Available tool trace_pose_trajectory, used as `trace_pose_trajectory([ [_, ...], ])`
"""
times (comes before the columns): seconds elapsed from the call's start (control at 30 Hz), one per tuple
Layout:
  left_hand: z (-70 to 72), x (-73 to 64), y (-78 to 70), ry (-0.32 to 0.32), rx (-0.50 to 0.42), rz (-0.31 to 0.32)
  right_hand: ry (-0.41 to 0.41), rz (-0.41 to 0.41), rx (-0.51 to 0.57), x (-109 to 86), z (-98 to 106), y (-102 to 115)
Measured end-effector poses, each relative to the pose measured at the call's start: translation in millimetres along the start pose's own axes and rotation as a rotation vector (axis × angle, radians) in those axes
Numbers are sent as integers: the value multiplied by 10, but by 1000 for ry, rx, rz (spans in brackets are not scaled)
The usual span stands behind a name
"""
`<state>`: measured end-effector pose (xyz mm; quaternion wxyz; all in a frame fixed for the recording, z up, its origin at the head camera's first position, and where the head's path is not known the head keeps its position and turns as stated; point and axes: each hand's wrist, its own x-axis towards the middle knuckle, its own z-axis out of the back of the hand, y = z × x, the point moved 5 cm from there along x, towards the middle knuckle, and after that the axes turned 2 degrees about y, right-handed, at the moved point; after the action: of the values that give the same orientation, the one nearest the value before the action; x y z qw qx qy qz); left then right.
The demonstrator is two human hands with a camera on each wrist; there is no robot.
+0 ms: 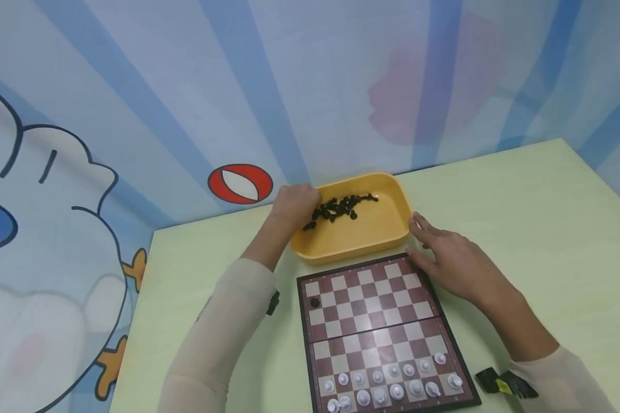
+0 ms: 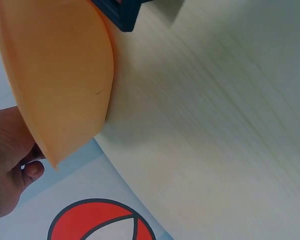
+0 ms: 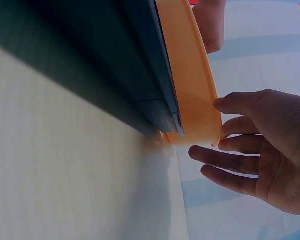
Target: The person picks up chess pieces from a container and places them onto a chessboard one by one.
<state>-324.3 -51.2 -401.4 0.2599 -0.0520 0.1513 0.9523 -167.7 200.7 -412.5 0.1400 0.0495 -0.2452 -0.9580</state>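
Observation:
My left hand (image 1: 297,204) reaches over the left end of a yellow tray (image 1: 361,245), beside a heap of black chess pieces (image 1: 336,210). Its fingertips are hidden in the head view; the left wrist view shows part of the hand (image 2: 7,162) behind the tray wall, thumb bent. At the tray's right end, my right hand (image 1: 452,258) has its fingers extended at the rim, as the right wrist view also shows. A chessboard (image 1: 369,338) lies in front of the tray. One black chess piece (image 1: 314,302) stands near its far left corner. White chess pieces (image 1: 396,392) line the near side.
The pale green table (image 1: 527,229) meets a printed wall (image 1: 336,86) just behind the tray. A dark strap-like item (image 1: 506,383) shows at the right sleeve. The board's dark side edge (image 3: 155,95) is close to the right wrist camera.

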Motion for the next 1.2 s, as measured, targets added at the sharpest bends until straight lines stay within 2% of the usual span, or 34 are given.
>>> trace_pose_trajectory([
  [0.2,-28,21,-1,-7,-35,8,9,-3,4,19,-14,-42],
  [0.43,-67,49,-59,-18,-126,12,10,-34,14,-18,-39,-136],
  [0.5,-49,40,-80,-40,-148,16,0,-36,14,-21,-38,-167],
  [0.6,10,-20,-108,-117,-185,22,-11,-42,11,-20,-41,-210],
  [0.73,85,-199,-143,-270,-275,24,-14,-53,11,-24,-60,-262],
  [0.83,111,-376,-170,-385,-381,44,-14,-52,9,-28,-73,-294],
  [1.0,164,-685,-251,-538,-572,76,-16,-41,-4,-23,-59,-368],
  [1.1,191,-863,-313,-605,-670,66,-29,-33,-18,-17,-40,-399],
  [1.2,167,-1060,-351,-629,-735,68,-29,-32,-26,-11,-54,-382],
])
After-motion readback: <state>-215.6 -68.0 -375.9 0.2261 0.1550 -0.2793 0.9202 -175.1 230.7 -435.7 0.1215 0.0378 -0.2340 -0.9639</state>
